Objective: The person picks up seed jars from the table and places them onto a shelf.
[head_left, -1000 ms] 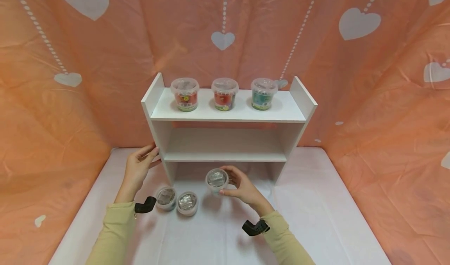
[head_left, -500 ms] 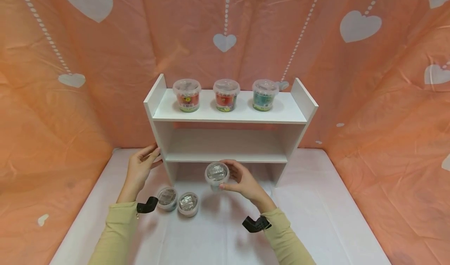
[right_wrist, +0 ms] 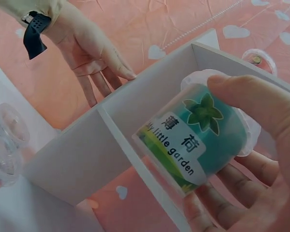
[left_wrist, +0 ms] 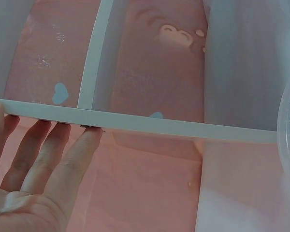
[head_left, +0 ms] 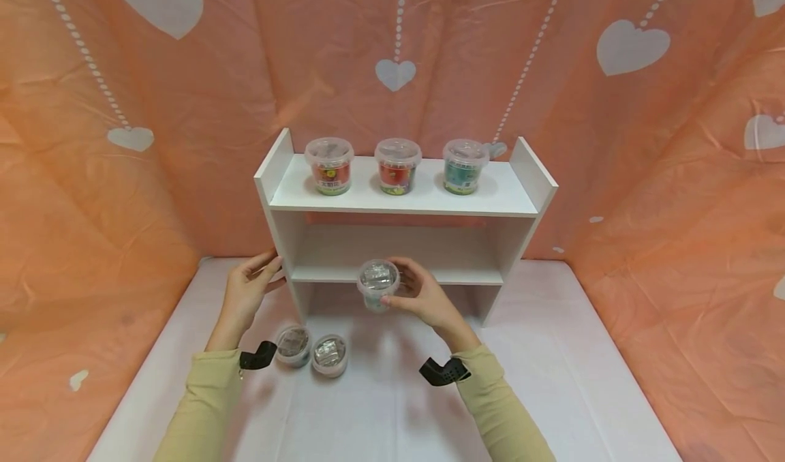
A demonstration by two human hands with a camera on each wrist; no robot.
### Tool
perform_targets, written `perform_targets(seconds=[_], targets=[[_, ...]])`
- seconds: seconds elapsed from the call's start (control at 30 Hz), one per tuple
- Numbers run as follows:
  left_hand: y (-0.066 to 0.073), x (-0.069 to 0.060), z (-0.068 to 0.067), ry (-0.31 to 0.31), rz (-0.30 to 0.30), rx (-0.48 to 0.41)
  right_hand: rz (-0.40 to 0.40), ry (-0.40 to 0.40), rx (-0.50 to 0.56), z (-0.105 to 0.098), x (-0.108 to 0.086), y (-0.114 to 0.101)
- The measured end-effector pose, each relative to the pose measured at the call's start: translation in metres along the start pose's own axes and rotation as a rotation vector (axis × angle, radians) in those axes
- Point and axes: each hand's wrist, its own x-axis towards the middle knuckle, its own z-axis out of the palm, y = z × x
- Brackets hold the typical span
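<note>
One teal-labelled tub (right_wrist: 203, 137), silvery packet (head_left: 377, 275) inside, fills the right hand's grip (head_left: 422, 300); the left hand (head_left: 247, 293), outstretched, touches the shelf (head_left: 395, 252).

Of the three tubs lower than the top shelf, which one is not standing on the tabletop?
The green-leaf tub, gripped by the right hand: it is raised off the white tabletop, while the leftmost tub and its neighbour stand on it.

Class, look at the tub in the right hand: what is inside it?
Through the clear lid of the tub in the right hand, a crinkled silvery packet shows. Whatever lies beneath is hidden by the packet and the blue-green label.
</note>
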Motion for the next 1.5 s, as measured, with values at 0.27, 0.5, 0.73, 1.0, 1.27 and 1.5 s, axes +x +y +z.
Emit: perform_targets(seconds=[0.27,0.5,0.73,1.0,1.27,1.5], targets=[[-0.002,0.001,-0.002,-0.012,0.016,0.013,0.023,0.049,0.007,0.002,0.013,-0.007],[-0.003,0.002,-0.004,-0.028,0.028,0.018,-0.006,0.040,0.005,0.003,0.028,-0.009],[-0.002,0.003,-0.004,-0.037,0.023,0.014,0.010,0.049,0.010,0.006,0.037,-0.009],[-0.003,0.003,-0.005,-0.033,0.028,-0.008,0.077,0.054,-0.015,0.014,0.039,-0.032],[0.000,0.002,-0.002,-0.025,0.032,0.001,0.087,0.060,-0.048,0.016,0.044,-0.035],[-0.003,0.003,-0.004,-0.028,0.038,-0.019,0.055,0.057,-0.088,0.015,0.056,-0.027]])
